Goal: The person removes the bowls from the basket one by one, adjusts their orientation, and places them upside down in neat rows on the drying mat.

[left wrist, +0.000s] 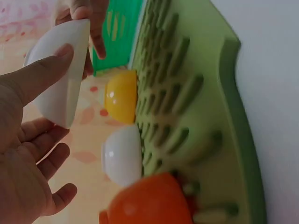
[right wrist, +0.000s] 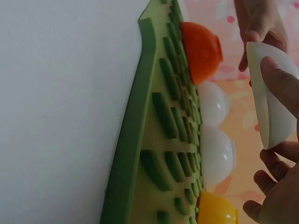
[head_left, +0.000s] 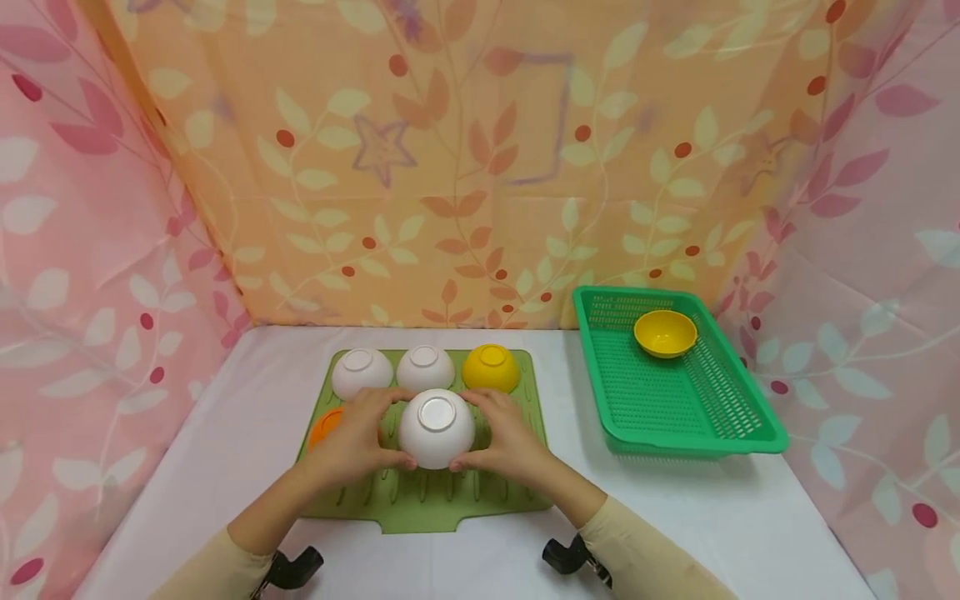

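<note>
Between both hands a white bowl [head_left: 437, 429] is held upside down, raised above a green drying mat [head_left: 420, 521]. My left hand [head_left: 352, 437] grips its left side, thumb low on the wall and fingers at the far rim. On the opposite side my right hand [head_left: 512, 437] grips it in the same way. In both wrist views the bowl is apart from the mat's ridges. Upside down on the mat stand two more white bowls [head_left: 362, 373], a yellow bowl [head_left: 491, 369] and an orange bowl [head_left: 324, 427], which my left hand partly covers in the head view.
A green perforated basket [head_left: 652, 408] stands to the right of the mat, with a small yellow bowl [head_left: 665, 335] upright in its far part. Patterned cloth [head_left: 450, 167] hangs behind and at both sides of the white table [head_left: 247, 467].
</note>
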`<state>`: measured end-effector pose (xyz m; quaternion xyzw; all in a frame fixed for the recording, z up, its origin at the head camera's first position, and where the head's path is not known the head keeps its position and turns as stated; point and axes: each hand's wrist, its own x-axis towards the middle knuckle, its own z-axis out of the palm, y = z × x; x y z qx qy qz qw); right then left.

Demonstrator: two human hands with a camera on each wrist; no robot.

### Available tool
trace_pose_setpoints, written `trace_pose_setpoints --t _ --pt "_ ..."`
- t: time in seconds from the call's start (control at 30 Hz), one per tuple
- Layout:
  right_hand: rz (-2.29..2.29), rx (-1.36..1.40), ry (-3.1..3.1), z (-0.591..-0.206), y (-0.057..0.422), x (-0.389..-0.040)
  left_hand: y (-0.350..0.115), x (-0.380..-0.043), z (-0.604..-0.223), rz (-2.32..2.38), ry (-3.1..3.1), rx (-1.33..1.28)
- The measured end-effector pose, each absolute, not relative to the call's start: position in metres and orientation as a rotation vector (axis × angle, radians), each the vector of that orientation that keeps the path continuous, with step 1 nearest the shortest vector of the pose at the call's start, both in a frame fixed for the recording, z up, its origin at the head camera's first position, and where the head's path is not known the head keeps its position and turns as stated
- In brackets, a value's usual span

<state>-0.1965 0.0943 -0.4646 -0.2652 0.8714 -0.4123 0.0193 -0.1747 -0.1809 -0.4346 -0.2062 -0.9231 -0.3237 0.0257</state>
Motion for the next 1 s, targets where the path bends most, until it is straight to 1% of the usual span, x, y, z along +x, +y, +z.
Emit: trace_pose_setpoints --t 0.23,0.5,1.0 --pt "-1.148 -0.808 2.743 -0.479 0.069 -0.215 -0.197 -0.192 -0.446 -0.817 -2.922 -0.627" --pt "-1.027 -0.794 2.766 -0.491 0.053 -0.225 -0.203 -0.205 -0.457 -0.662 -2.982 -0.606" --pt "-0.846 -0.804 2.800 -0.499 0.046 -0.233 -0.202 -0.214 -0.468 -0.399 -3.032 -0.612"
